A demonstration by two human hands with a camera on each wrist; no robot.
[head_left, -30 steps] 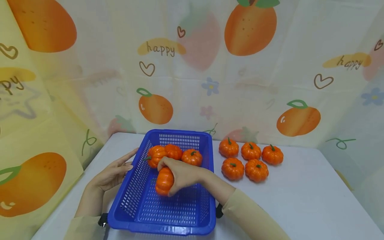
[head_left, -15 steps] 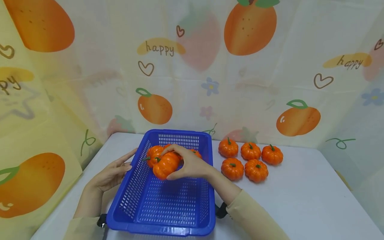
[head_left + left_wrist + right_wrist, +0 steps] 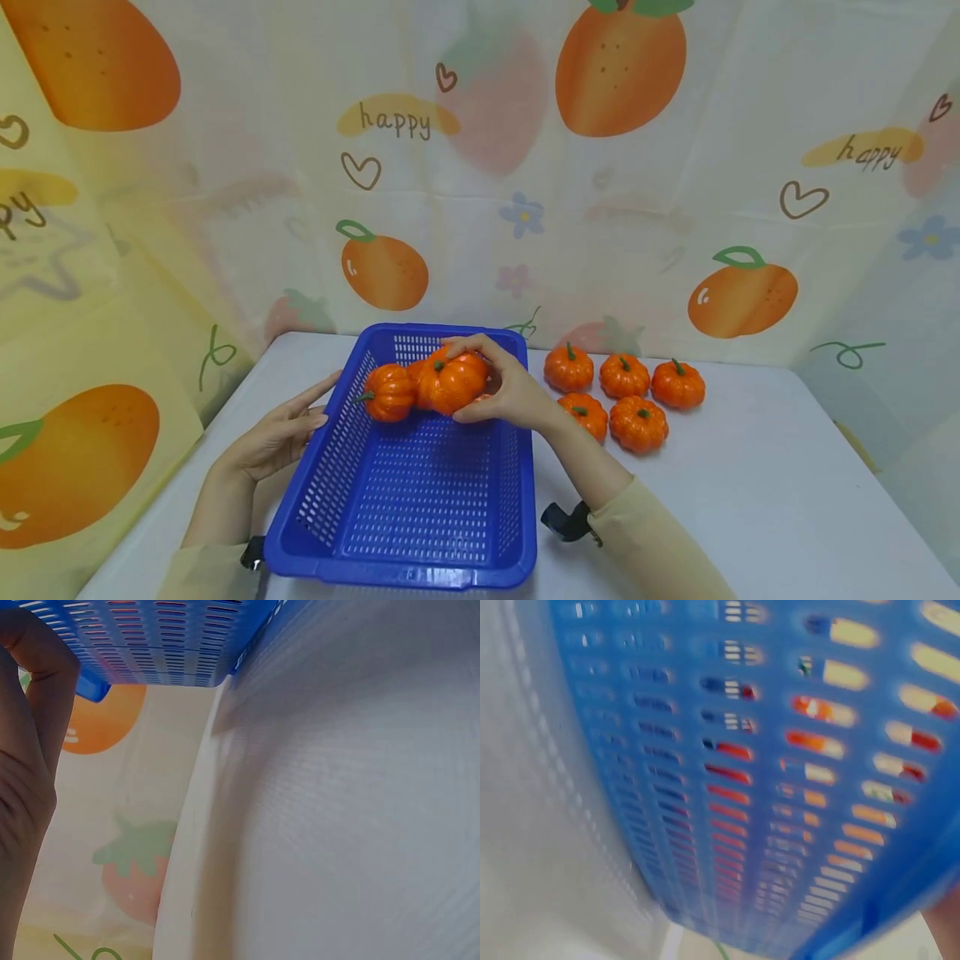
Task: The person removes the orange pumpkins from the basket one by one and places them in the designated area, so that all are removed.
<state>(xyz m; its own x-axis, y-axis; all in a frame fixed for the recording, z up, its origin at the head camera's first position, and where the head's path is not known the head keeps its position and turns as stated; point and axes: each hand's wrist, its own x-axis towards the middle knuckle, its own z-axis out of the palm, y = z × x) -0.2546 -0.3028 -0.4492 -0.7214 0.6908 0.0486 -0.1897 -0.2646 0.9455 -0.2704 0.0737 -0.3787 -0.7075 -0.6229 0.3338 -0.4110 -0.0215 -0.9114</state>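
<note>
My right hand (image 3: 513, 390) grips a small orange pumpkin (image 3: 450, 382) with a green stem, thumb below and fingers over its top. It is held over the far part of a blue plastic basket (image 3: 405, 573). Left of it in the basket lies another pumpkin (image 3: 389, 393) on its side, stem to the left. Further pumpkins behind the held one are mostly hidden. Against the basket's left rim my left hand (image 3: 277, 437) rests with extended fingers. The left wrist view shows that hand (image 3: 30, 742) beside the slotted basket wall (image 3: 165, 645); the right wrist view looks through the basket's side (image 3: 697, 795).
Right of the basket, several pumpkins (image 3: 639, 423) stand in two rows on the white table (image 3: 742, 483). A fruit-print cloth (image 3: 615, 200) hangs right behind the table. A black strap piece (image 3: 567, 522) shows by the right sleeve (image 3: 660, 542).
My right hand has carried its pumpkin from the basket's middle toward the far right, turning it stem up. The left hand stays at the rim.
</note>
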